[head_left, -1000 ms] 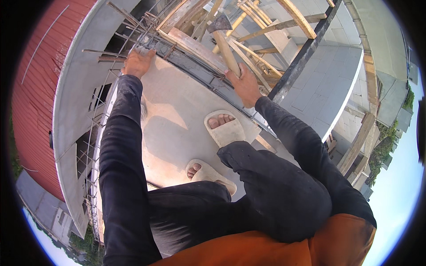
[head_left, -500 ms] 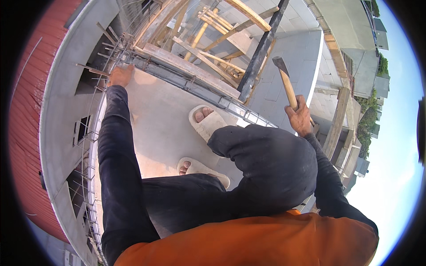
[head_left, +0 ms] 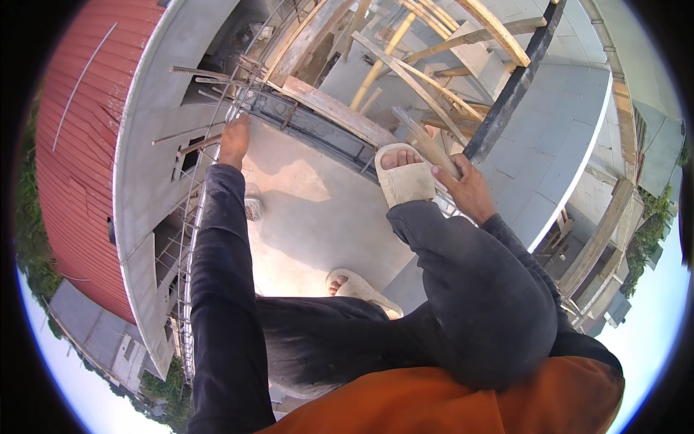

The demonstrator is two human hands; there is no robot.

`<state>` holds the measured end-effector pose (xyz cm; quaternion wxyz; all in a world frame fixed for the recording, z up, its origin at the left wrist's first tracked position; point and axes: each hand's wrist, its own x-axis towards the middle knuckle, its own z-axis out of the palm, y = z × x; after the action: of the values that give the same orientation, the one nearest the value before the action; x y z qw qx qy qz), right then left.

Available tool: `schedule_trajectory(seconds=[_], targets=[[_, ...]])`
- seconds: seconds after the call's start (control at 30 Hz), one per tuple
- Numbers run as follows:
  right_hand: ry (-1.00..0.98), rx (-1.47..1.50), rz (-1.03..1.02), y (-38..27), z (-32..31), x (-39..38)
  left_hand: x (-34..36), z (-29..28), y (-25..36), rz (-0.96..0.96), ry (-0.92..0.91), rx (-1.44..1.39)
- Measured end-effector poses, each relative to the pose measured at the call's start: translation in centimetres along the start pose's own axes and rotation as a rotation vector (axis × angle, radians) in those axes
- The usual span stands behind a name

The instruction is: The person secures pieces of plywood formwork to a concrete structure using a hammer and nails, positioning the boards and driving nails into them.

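Note:
My right hand is wrapped round the wooden handle of a hammer, just beyond my raised foot. The hammer's head is smeared by motion, near the reinforcing-steel cage. On the left, my left hand reaches to the slab's far left corner, beside rusty rebar ends; its fingertips are hidden, so a grip cannot be made out. My foot in a cream sandal is lifted by the far edge of the slab, and the other sandal rests on the concrete slab.
A steel cage runs in a channel along the far edge, with a plank beside it. Beyond are timber props, a dark beam and a grey block wall. Rebar stubs line the left edge, facing a red metal roof.
The hammer has swung left and down from its raised position, close to my foot. That foot has lifted and moved farther forward. My left hand stays by the rebar while the whole view has shifted.

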<state>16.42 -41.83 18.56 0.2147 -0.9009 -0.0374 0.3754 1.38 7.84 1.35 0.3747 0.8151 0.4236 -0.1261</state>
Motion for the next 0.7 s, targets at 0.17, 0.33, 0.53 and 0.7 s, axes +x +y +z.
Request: schedule_trajectory(seconds=[0.17,0.33,0.53,0.7], targets=[[-0.165,-0.019,-0.139,-2.9,0.8,6.1,-0.7,-0.3,1.1,-0.170,0.111,-0.064],[-0.304,0.023,-0.206,-4.2,2.1,10.2,-3.2,-2.5,4.0,-0.323,0.091,-0.261],[-0.344,0.113,-0.224,-4.8,3.1,12.4,-3.6,-1.9,2.2,-0.324,0.206,-0.210],[-0.357,0.092,-0.267,-5.1,3.8,13.9,-3.9,-2.2,3.3,-0.328,0.174,-0.234]])
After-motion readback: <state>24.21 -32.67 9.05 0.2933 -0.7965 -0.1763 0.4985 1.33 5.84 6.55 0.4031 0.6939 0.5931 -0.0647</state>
